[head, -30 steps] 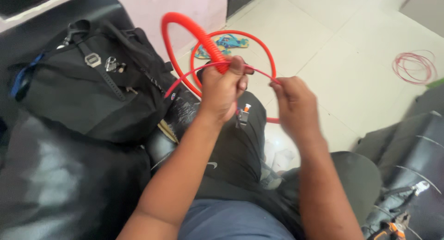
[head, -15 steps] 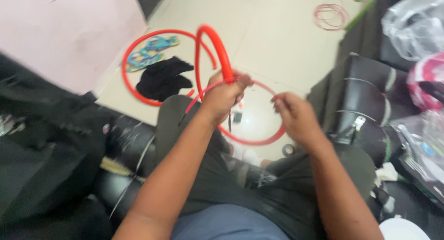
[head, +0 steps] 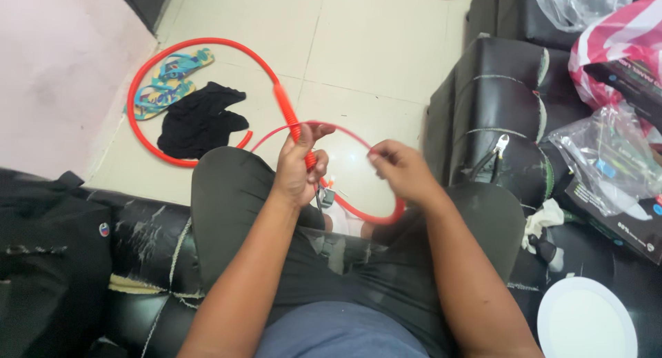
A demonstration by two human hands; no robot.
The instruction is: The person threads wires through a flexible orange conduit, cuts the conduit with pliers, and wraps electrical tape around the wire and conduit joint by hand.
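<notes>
Red cable (head: 207,43) in left hand (head: 298,166) and right hand (head: 402,170)

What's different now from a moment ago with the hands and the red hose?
Mostly the view swung: the black bag slid out to the left edge, and the black cloth, the flip-flops and the round white lamp came into sight. The right hand sits a little farther from the left hand. Both still grip the red hose, which still loops on the floor.
</notes>
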